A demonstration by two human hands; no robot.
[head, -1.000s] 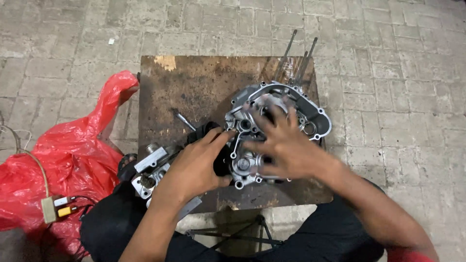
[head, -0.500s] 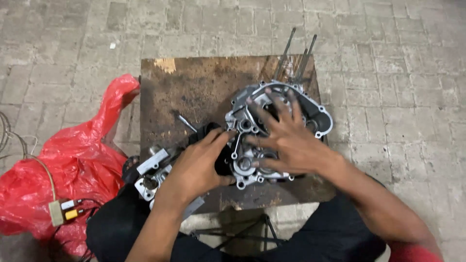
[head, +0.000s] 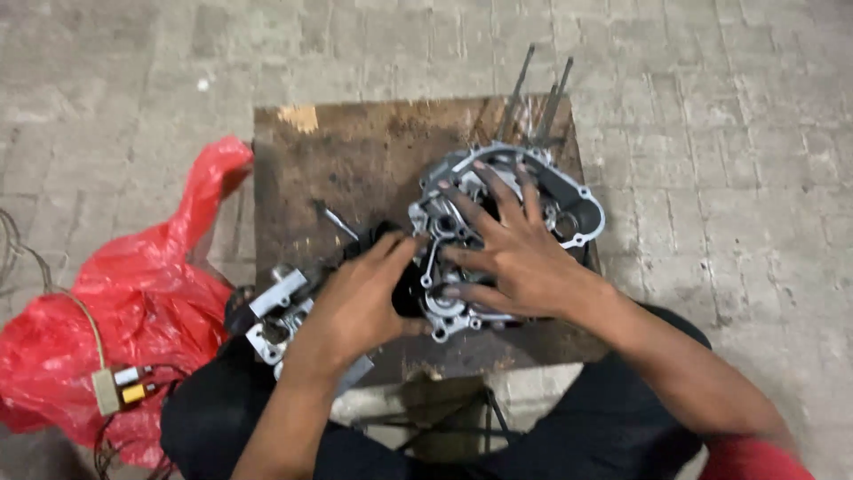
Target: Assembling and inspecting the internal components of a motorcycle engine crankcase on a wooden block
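The grey engine casing, lying on the dark wooden bench, is pressed flat by the right hand with its grip spread, while its near edge is pinched by the left hand, with smaller metal parts lying unfitted beside it.

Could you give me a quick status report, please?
Right hand spread flat on engine case. Left hand at its black end. Both on wooden board.

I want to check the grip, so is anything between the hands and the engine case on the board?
Nothing visible. The right hand lies spread flat on the silver engine case, and the left hand touches its left edge at a black part there. Both rest on the wooden board.
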